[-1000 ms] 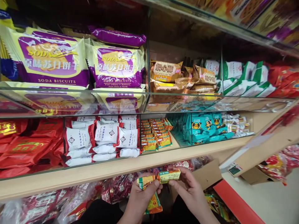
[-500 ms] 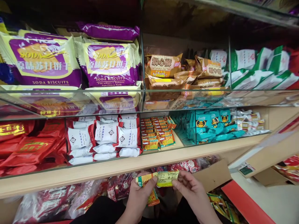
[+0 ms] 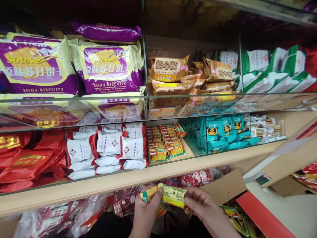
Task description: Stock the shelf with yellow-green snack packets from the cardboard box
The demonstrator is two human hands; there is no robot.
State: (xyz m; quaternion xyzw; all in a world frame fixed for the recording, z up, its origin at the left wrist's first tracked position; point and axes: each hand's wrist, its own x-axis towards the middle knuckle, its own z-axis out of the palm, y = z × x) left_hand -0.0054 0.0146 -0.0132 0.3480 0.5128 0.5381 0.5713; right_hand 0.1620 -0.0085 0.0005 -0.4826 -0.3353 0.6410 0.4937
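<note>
Below the shelf's front edge, my left hand (image 3: 146, 211) is closed on small snack packets in yellow, orange and green wrappers. One yellow snack packet (image 3: 174, 195) lies back side up, its printed text showing, between my two hands. My right hand (image 3: 204, 205) pinches that packet's right end between thumb and fingers. Part of another packet (image 3: 160, 210) shows under my left hand. Similar orange and yellow packets (image 3: 164, 148) stand in rows in a lower shelf compartment, just beyond my hands.
Glass dividers split the shelf (image 3: 99, 185). It holds purple soda biscuit packs (image 3: 109, 69), white-and-red packs (image 3: 109, 143), red packs (image 3: 27, 162) and teal packs (image 3: 223, 130). Bagged goods (image 3: 64, 215) lie below. At lower right, an open carton with a red flap (image 3: 262, 213) holds yellow-green packets (image 3: 237, 218).
The yellow packet has tilted, its right end now lower. My right hand has moved slightly down, and my left hand slightly left. The camera view has shifted a little.
</note>
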